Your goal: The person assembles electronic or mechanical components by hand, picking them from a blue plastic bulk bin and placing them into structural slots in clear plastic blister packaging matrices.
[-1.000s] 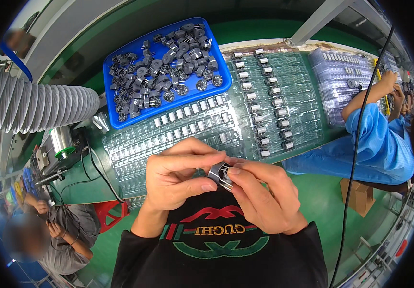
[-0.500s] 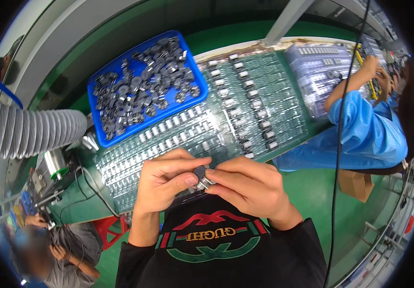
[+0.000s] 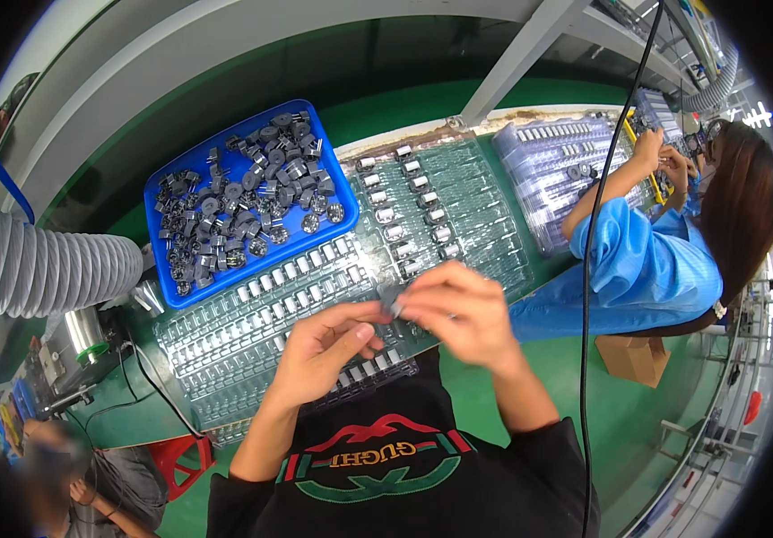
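Observation:
Pinched in the fingertips of my right hand (image 3: 463,309) is a small dark grey round component (image 3: 392,299) with metal on it, blurred by motion. My left hand (image 3: 325,351) is beside it, index finger stretched toward the part and thumb held apart, holding nothing I can see. Below both hands lies a clear plastic tray (image 3: 225,381) with rows of small white cylindrical pieces. Farther right, another clear tray (image 3: 485,211) carries two columns of white-and-dark parts. A blue bin (image 3: 340,179) at the back left holds many loose dark grey components.
A grey flexible duct (image 3: 55,255) and a metal cylinder device (image 3: 86,332) stand at the left. A black cable (image 3: 588,296) hangs down on the right. A co-worker in blue (image 3: 651,260) works by stacked clear trays (image 3: 539,193). Another person (image 3: 126,484) sits lower left.
My hands have moved apart; the component has left my left thumb's grip and is now in my right fingers. My left fingers have loosened. The whole view has shifted slightly.

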Demonstrator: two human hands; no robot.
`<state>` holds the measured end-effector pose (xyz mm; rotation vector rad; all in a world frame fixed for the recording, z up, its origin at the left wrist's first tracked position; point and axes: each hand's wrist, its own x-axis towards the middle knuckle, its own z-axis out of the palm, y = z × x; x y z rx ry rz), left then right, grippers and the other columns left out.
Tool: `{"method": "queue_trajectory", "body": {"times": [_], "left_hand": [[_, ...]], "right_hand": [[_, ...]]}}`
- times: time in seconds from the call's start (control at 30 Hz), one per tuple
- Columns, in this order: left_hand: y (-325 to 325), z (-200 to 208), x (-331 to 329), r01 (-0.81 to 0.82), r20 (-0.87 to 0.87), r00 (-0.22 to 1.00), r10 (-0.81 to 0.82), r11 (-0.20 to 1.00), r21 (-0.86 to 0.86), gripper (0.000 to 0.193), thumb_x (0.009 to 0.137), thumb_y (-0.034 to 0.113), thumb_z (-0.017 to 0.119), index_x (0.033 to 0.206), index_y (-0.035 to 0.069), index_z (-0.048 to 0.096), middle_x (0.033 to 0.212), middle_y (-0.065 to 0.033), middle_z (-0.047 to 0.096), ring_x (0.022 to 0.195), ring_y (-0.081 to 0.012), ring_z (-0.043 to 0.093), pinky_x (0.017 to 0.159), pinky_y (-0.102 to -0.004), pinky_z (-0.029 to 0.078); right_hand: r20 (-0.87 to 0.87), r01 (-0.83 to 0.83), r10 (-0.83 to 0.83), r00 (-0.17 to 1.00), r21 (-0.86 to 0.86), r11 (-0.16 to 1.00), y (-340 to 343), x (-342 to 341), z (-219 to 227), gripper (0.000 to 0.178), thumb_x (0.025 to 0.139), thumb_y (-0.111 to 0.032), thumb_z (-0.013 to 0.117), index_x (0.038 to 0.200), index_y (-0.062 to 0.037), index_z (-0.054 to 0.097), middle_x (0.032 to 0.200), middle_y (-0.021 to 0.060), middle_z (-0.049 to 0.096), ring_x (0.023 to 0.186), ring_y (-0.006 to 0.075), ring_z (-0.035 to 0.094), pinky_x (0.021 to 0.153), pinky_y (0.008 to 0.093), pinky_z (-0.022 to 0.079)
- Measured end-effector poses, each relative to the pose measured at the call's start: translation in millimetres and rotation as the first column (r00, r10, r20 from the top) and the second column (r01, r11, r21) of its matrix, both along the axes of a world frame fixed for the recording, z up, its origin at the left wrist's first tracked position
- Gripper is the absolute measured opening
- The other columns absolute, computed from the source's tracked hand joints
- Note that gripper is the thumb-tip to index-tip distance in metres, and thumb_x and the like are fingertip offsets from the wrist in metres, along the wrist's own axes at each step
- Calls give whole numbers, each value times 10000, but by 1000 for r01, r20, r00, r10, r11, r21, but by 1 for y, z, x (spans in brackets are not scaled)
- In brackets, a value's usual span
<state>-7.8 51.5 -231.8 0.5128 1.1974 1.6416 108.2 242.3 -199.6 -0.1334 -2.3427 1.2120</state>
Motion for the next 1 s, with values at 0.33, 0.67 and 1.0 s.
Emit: {"method": "queue_trajectory", "body": {"times": [0.33, 0.67, 1.0], "left_hand": [[21, -11, 23, -67, -983, 131, -129, 988, -139, 354, 834, 142, 681, 1176, 57, 653, 1289, -153, 562, 1229, -310, 489, 980, -417, 419], [48, -36, 3, -155, -982, -7, -186, 971, -183, 471, 910, 224, 611, 1256, -88, 537, 1326, -242, 524, 1275, -356, 451, 1012, -443, 372], [53, -42, -5, -131, -978, -1, -210, 969, -208, 497, 893, 239, 628, 1267, -75, 534, 1347, -229, 512, 1291, -350, 430, 1026, -447, 362]], "right_hand": [[257, 195, -313, 914, 399, 896, 167, -102, -28, 140, 850, -132, 665, 923, -35, 734, 850, 153, 651, 815, 345, 633, 742, 410, 492], [352, 123, -262, 899, 373, 920, 174, -124, -56, 152, 842, -122, 656, 938, -35, 736, 884, 180, 676, 869, 364, 653, 790, 427, 508], [358, 150, -271, 894, 330, 932, 175, -124, -59, 154, 846, -128, 665, 950, -39, 734, 874, 189, 671, 866, 361, 648, 798, 424, 500]]}}
